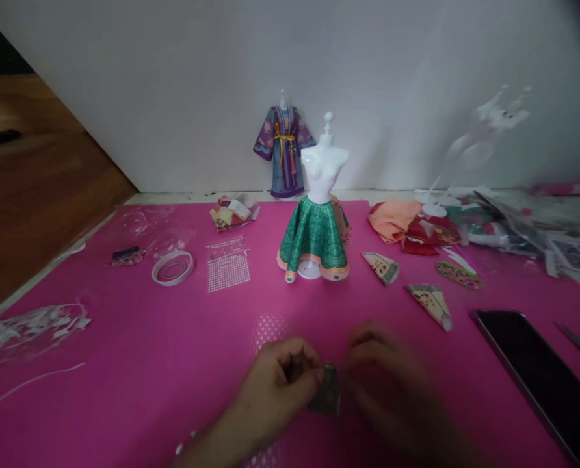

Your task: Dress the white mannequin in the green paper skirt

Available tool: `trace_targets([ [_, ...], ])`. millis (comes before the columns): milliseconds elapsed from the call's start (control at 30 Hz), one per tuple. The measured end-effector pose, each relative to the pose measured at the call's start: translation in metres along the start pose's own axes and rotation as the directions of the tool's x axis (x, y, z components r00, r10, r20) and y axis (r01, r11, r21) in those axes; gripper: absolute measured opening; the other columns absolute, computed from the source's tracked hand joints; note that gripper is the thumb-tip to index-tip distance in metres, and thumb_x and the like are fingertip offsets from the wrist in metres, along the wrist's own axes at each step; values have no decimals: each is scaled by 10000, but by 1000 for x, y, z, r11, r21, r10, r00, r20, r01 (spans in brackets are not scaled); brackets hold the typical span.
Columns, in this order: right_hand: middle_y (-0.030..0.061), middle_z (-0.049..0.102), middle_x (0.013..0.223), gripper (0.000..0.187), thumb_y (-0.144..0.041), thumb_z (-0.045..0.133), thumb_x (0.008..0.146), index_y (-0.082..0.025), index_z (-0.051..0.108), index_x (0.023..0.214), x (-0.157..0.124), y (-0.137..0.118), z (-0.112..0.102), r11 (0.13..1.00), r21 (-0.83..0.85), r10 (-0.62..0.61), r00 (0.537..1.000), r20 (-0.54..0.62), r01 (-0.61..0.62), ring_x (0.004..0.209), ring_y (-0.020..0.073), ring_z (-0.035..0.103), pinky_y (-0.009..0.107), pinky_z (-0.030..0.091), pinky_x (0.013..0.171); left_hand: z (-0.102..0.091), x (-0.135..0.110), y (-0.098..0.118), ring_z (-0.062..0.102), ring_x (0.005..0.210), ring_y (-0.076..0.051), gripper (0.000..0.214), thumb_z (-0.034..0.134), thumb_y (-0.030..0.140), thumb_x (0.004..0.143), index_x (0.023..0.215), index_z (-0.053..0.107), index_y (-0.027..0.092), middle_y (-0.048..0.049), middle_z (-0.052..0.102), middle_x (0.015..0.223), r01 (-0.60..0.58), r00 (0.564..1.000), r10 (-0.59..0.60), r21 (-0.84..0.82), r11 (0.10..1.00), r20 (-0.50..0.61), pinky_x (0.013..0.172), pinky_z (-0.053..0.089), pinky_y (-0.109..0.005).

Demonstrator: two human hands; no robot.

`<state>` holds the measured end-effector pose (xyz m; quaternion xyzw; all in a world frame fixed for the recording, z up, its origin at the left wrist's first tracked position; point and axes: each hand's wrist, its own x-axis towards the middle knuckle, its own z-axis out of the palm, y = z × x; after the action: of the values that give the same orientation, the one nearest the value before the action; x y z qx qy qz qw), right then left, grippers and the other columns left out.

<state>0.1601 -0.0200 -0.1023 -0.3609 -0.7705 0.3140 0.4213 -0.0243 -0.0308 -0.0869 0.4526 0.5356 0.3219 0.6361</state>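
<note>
My left hand (275, 380) and my right hand (392, 383) meet low in the middle of the pink mat (124, 377). Both are blurred by motion. Between them they pinch a small dark greenish piece (328, 388), which I cannot make out clearly. The left fingers are curled onto its left side and the right fingers close on its right side. Straight beyond the hands stands a white doll mannequin (322, 170) wearing a green patterned skirt (313, 240) with an orange hem.
A second small mannequin in a purple robe (283, 148) stands against the white wall. A white tape ring (173, 268), a sheet of gems (228, 265), folded patterned pieces (431, 302), fabric scraps (407, 224) and a dark phone (538, 374) lie around.
</note>
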Motion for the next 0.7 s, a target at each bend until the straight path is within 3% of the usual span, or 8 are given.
trace_targets([
  [133, 37, 592, 807, 149, -107, 620, 787, -229, 617, 872, 2, 3, 0, 976, -174, -127, 991, 50, 133, 749, 188, 572, 314, 445, 612, 1, 0, -4, 413, 461, -85, 152, 579, 311, 703, 631, 545, 182, 50, 490, 503, -46, 999, 45, 38, 998, 19, 459, 334, -214],
  [367, 19, 613, 717, 114, -110, 626, 777, -218, 631, 815, 6, 8, 0, 931, -260, -239, 967, 92, 256, 675, 174, 559, 363, 425, 674, 0, -2, -10, 448, 476, -109, 112, 550, 240, 737, 640, 568, 188, 40, 509, 518, -112, 994, 111, 181, 977, 15, 468, 338, -231],
  [567, 6, 600, 676, 124, -91, 601, 748, -214, 596, 737, 5, 8, 6, 921, -301, -235, 969, 72, 246, 635, 162, 527, 422, 414, 794, 1, -1, -14, 488, 478, -121, 123, 532, 188, 740, 638, 602, 179, 5, 598, 540, -121, 993, 116, 260, 958, 34, 461, 321, -230],
  [700, 9, 593, 700, 132, -71, 576, 727, -203, 578, 719, 2, 6, 9, 984, -118, -132, 991, -5, 131, 684, 173, 545, 401, 417, 777, 0, -1, -15, 493, 482, -121, 113, 542, 192, 733, 642, 607, 175, 3, 608, 542, -157, 987, 147, 237, 959, 59, 460, 310, -226],
])
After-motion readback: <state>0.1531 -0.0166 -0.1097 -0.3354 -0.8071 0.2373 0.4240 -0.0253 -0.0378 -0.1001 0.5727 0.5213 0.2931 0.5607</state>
